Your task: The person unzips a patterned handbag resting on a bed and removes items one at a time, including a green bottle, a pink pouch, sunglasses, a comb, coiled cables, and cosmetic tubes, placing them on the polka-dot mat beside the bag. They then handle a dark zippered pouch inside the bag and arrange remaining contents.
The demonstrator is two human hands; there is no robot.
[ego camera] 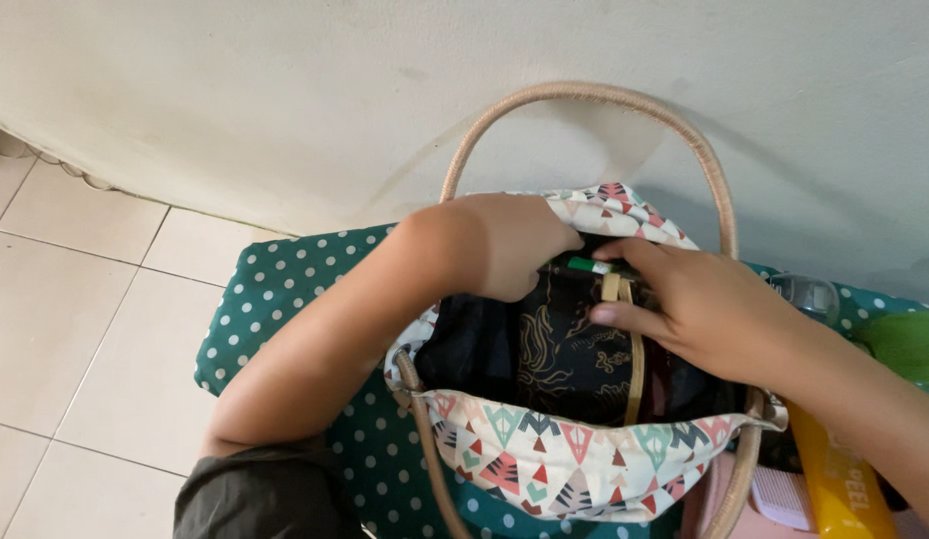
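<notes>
A tote bag point(554, 464) with a pale triangle-and-tree print and tan rope handles point(594, 96) stands open on a green polka-dot cushion point(285, 289). Inside lies a black pouch with gold pattern point(564, 349). My left hand point(509, 245) reaches into the bag's far side, fingers curled over the dark lining and pouch top. My right hand point(689, 304) rests on the pouch from the right, fingertips pinching at a small green-and-white object point(589, 266) and a tan strap point(611, 287). What the left fingers grip is hidden.
A yellow tube point(842, 479) and a pink item point(774, 499) lie at the bag's right. A clear bottle top point(809, 294) and something green point(909, 344) sit further right. A cream wall point(285, 100) stands behind; tiled floor point(75, 329) is at left.
</notes>
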